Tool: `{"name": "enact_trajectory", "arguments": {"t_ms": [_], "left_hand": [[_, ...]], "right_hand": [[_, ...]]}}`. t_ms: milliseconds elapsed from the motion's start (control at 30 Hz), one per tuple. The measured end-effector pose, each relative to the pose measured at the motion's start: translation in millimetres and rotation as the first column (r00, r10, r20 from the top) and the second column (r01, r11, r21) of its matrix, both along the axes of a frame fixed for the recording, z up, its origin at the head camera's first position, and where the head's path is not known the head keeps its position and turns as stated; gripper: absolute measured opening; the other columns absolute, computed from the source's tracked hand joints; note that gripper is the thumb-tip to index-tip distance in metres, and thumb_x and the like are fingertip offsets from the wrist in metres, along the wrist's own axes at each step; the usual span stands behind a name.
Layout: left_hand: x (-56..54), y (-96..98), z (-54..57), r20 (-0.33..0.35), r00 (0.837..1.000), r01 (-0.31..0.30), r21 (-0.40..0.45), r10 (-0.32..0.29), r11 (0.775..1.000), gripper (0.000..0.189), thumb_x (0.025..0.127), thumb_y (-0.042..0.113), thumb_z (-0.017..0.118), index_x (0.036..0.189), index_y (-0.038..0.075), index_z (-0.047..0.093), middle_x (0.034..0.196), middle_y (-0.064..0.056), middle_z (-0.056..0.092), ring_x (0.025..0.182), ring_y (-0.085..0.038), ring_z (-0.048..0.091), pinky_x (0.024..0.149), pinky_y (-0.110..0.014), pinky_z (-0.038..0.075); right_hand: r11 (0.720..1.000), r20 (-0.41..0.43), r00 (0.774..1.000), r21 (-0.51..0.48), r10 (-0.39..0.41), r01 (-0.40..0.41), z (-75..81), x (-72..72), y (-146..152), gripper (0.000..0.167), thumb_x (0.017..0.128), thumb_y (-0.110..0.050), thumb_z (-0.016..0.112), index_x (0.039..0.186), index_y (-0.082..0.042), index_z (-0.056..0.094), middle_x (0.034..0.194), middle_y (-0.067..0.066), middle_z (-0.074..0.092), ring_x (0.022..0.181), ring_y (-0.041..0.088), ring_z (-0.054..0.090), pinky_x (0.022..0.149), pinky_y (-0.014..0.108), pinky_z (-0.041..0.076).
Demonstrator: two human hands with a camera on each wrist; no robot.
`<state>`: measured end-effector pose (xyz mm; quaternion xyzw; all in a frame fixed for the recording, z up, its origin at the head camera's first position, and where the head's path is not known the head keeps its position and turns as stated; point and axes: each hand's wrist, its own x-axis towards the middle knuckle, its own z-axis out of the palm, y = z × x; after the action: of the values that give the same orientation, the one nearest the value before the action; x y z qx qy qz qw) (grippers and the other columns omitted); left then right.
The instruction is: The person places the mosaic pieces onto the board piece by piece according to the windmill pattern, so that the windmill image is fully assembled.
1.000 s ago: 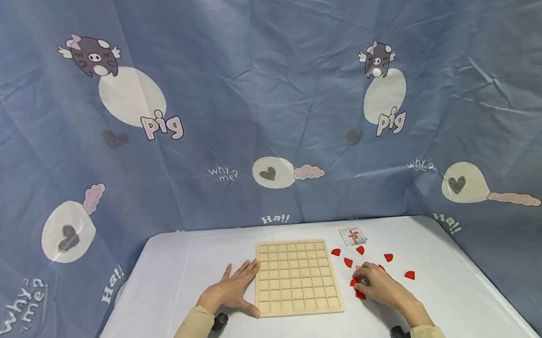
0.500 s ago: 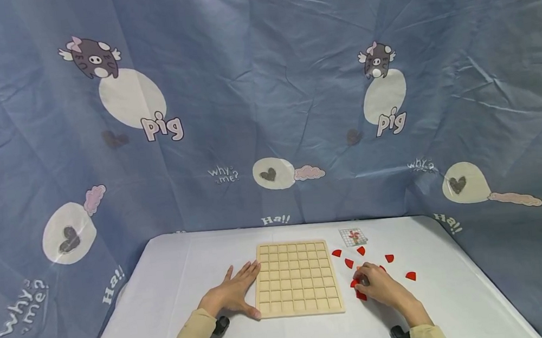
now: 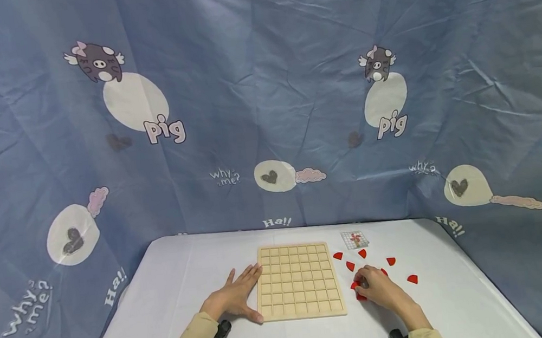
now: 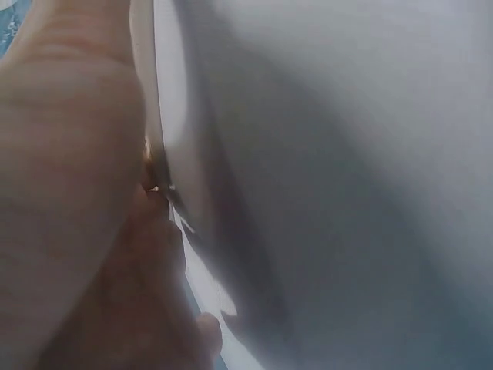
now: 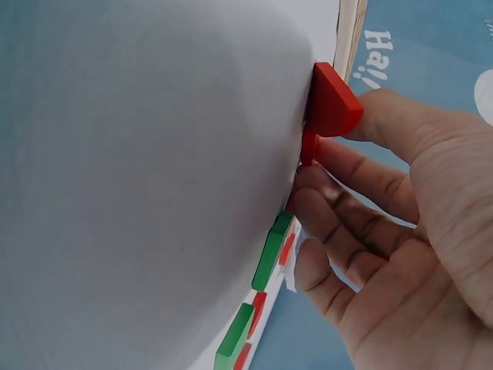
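In the head view, my left hand lies spread against the left edge of a pale wooden grid board, thumb at its lower corner. The left wrist view shows mostly palm and white cloth. My right hand is low over the table, right of the board, with thumb and index finger bent round a red quarter-circle piece. Another red piece stands out beside the thumb in the right wrist view. The other fingers are loosely curled, and the fingertips' exact contact is partly hidden.
Several more red pieces lie scattered about the right hand, such as a far right piece. Green pieces show in the right wrist view. A pattern card with a red flower on a grid lies behind. Patterned blue cloth surrounds the table.
The head view has tilted slightly, so everything sits a little lower in it. Both hands keep their places beside the board and at the red pieces.
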<state>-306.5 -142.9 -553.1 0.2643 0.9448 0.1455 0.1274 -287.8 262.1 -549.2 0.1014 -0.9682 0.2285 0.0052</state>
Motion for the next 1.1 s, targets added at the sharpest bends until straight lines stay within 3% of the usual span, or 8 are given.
{"name": "enact_trajectory", "arguments": {"t_ms": [867,1100], "left_hand": [[2.5,4.6,1.0,0.021,1.000,-0.017,0.026,0.017,1.000,0.134,0.055,0.070,0.077,0.155,0.008,0.014,0.164,-0.009,0.007,0.151,-0.029,0.005,0.120,-0.061,-0.001],[6.3,5.5,2.3,0.033,0.999,-0.025,0.022,0.024,0.999,0.134,0.054,0.070,0.077,0.154,0.006,0.015,0.163,-0.011,0.009,0.151,-0.028,0.010,0.121,-0.060,0.000]], "right_hand": [[1.000,-0.037,0.999,0.015,0.009,-0.008,0.6,-2.8,-0.9,0.013,0.078,-0.011,0.078,0.086,-0.013,0.068,0.081,-0.006,0.056,0.075,0.008,0.050,0.068,0.031,0.050],[1.000,-0.032,0.999,0.020,0.013,-0.012,-2.2,-2.3,-2.2,0.013,0.078,-0.010,0.078,0.086,-0.013,0.069,0.081,-0.005,0.058,0.076,0.008,0.052,0.070,0.032,0.052]]}}
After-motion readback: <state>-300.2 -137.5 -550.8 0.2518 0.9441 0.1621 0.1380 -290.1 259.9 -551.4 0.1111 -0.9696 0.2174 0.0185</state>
